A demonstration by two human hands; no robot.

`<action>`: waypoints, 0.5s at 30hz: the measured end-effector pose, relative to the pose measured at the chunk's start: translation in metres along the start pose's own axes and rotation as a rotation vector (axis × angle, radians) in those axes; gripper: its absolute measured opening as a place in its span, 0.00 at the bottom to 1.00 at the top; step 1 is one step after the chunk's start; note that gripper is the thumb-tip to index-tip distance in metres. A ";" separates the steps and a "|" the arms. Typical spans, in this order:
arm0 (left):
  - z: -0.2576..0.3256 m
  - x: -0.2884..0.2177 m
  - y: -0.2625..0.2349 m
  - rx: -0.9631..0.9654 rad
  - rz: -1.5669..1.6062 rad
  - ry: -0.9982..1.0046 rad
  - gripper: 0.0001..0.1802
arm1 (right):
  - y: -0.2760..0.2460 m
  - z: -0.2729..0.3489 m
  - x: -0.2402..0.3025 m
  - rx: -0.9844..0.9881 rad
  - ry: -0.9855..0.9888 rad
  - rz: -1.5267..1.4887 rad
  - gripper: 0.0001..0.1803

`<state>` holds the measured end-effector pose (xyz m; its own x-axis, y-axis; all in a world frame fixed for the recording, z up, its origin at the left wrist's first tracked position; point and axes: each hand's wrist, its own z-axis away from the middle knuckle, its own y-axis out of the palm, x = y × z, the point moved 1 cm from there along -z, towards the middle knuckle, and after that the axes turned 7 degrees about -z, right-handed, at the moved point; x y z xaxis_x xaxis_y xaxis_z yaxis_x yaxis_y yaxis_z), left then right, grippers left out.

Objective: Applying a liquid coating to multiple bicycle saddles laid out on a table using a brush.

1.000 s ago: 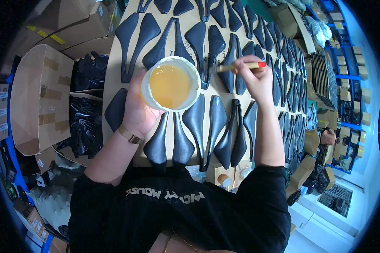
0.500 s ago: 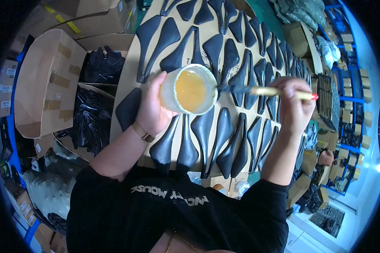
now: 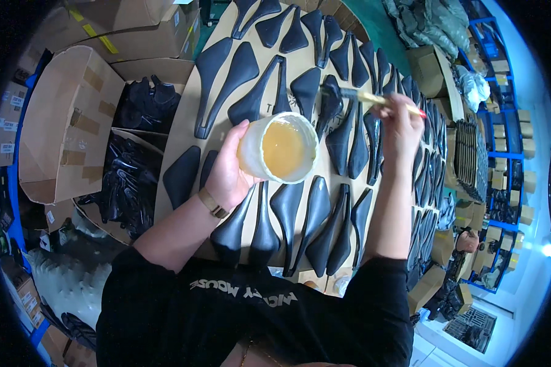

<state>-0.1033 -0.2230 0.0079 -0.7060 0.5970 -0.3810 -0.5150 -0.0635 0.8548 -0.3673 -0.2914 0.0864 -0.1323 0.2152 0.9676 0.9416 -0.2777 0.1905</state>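
Observation:
A whitish translucent tub point(image 3: 249, 154), tilted so its mouth shows, is gripped in my left hand point(image 3: 226, 174). Cloudy amber liquid point(image 3: 283, 150) lies inside it. My right hand point(image 3: 401, 125) pinches the light wooden handle of a brush point(image 3: 368, 97), which has a red end and dark bristles. The bristles are over or against a black piece point(image 3: 330, 110) beyond the tub; whether they touch cannot be told. Several similar black pieces point(image 3: 242, 73), broad at one end and slender at the other, like bicycle saddles, lie in rows on a tan board point(image 3: 180, 125).
Open cardboard boxes point(image 3: 61, 122) with black parts point(image 3: 134, 177) stand left of the board. At the right are a stack of dark sheets point(image 3: 471, 156) and blue shelving point(image 3: 508, 153) with small boxes. A silvery bag point(image 3: 67, 275) sits at lower left.
The brush has moved away from the tub's rim, leftward and farther out, to a black piece beyond it. The tub appears slightly lower and further right in the view.

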 end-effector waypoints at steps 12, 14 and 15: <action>0.001 0.000 -0.001 0.003 -0.062 0.051 0.25 | 0.000 -0.050 -0.055 0.148 -0.011 0.311 0.07; -0.001 0.000 0.005 -0.051 -0.027 -0.004 0.28 | 0.002 -0.063 -0.061 0.119 -0.099 0.443 0.10; -0.001 0.001 0.004 -0.048 -0.030 0.000 0.28 | 0.004 -0.065 -0.068 0.129 -0.140 0.534 0.11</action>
<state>-0.1062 -0.2235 0.0108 -0.6900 0.5993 -0.4059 -0.5585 -0.0842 0.8252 -0.3743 -0.3681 0.0320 0.4073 0.2008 0.8909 0.8976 -0.2678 -0.3500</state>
